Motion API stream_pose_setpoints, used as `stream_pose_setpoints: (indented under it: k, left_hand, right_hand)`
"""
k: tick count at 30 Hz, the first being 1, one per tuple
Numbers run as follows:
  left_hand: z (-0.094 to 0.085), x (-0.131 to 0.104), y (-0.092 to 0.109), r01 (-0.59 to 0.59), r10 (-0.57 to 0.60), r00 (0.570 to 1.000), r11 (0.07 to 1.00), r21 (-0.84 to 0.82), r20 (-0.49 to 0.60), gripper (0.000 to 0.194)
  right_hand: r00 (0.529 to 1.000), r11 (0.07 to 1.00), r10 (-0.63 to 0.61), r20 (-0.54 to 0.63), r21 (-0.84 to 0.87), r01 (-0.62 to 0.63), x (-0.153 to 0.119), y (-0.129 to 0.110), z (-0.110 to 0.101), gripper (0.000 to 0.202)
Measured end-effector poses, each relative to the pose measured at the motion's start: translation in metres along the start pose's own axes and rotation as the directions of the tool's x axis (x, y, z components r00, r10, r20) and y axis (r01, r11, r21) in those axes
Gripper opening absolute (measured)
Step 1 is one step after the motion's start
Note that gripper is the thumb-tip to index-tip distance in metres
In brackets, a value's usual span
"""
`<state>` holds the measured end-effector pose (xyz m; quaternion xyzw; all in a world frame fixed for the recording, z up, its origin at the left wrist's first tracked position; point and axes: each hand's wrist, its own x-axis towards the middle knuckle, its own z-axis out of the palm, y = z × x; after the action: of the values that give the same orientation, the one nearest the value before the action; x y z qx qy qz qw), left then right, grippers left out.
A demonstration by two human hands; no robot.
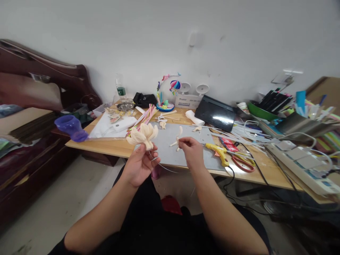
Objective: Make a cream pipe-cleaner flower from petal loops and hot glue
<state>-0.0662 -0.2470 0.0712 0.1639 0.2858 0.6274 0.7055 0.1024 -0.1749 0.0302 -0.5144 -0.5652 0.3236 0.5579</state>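
Note:
A cream-coloured handmade flower (144, 135) with several petals stands upright in my left hand (140, 164), its base pinched between thumb and fingers. A thin wire (167, 169) trails from below it toward the right. Over the grey mat (166, 148), my right hand (191, 150) has its fingertips pinched at a small cream petal-like piece (181, 131); whether it is lifted or lying on the mat I cannot tell. Right of that hand lies a yellow glue gun (218, 151), its nozzle pointing toward the hand. Another cream piece (197, 129) rests near the mat's back edge.
Red-handled scissors (243, 164) lie beside the glue gun. White pipe-cleaner-like strips (247, 131) spread behind them. A power strip (302, 168) with cords sits at the right. Pink strips (145, 118), a metal bowl (125, 106) and a purple boot-shaped container (71, 127) are on the left.

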Motion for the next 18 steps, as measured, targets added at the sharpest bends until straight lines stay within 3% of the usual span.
stream_pose_setpoints:
  k: [3, 6, 9, 12, 14, 16, 18]
  left_hand:
    - [-0.007, 0.004, -0.002, 0.027, -0.027, 0.999, 1.000, 0.008, -0.044, 0.019]
    - [-0.014, 0.008, -0.005, 0.050, -0.049, 0.995, 0.999, 0.009, -0.083, 0.018]
    - [-0.020, 0.010, -0.006, 0.075, -0.076, 0.994, 0.997, -0.014, -0.073, 0.017]
    - [-0.024, 0.013, -0.007, 0.097, -0.099, 0.994, 0.995, -0.039, -0.040, 0.018]
    - [-0.026, 0.015, -0.010, 0.103, -0.104, 0.994, 0.994, -0.038, -0.027, 0.019]
    - [-0.027, 0.018, -0.015, 0.116, -0.117, 0.993, 0.993, -0.027, -0.026, 0.020]
    - [-0.028, 0.020, -0.020, 0.143, -0.143, 0.989, 0.990, -0.010, -0.032, 0.021]
  right_hand:
    - [0.998, 0.985, 0.019, 0.053, -0.171, -0.010, 0.013, 0.031, -0.004, 0.006]
    - [0.999, 0.956, -0.027, 0.033, -0.291, 0.035, 0.015, 0.049, -0.018, 0.010]
    - [0.988, 0.914, -0.111, -0.103, -0.402, 0.061, 0.012, 0.060, -0.055, 0.018]
    - [0.940, 0.864, -0.185, -0.286, -0.503, 0.017, 0.005, 0.071, -0.103, 0.023]
    - [0.914, 0.833, -0.233, -0.333, -0.554, 0.011, -0.003, 0.079, -0.123, 0.026]
    - [0.920, 0.804, -0.276, -0.279, -0.592, 0.062, -0.015, 0.085, -0.128, 0.028]
    - [0.945, 0.778, -0.299, -0.131, -0.607, 0.162, -0.028, 0.091, -0.121, 0.026]
